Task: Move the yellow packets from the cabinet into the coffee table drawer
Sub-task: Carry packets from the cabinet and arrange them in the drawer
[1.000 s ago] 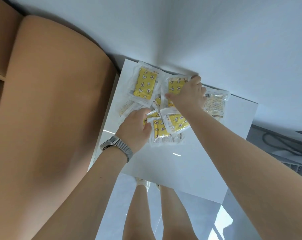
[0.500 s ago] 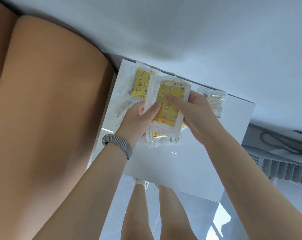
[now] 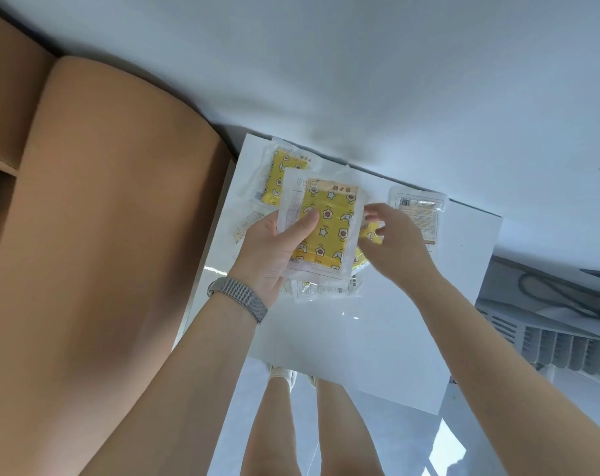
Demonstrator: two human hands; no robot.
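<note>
— Yellow star-and-moon print faces up: the top packet (image 3: 326, 225) is off the white shelf (image 3: 377, 321) now, where a second ago every packet lay flat under both hands.

— Who has it?

— The left hand (image 3: 274, 249). Its thumb is pressed across the clear wrapper's front and its fingers are curled behind, so the packet is clamped there, tilted up toward the camera.

— And the right hand (image 3: 391, 242)?

— It let go of that packet half a second back and has dropped to the heap; its fingertips (image 3: 377, 231) are closed on the edge of another yellow packet (image 3: 369, 235) just beside the first.

— So they are gathering a stack?

— That is my reading. One is lifted, a second is being taken, and the rest remain in the cabinet: a yellow one at the back (image 3: 285, 173), one lying label-up to the right (image 3: 419, 214), others half hidden beneath the held one.

— The drawer?

— Not in view. Nothing has reached it, so the task looks barely begun.
</note>
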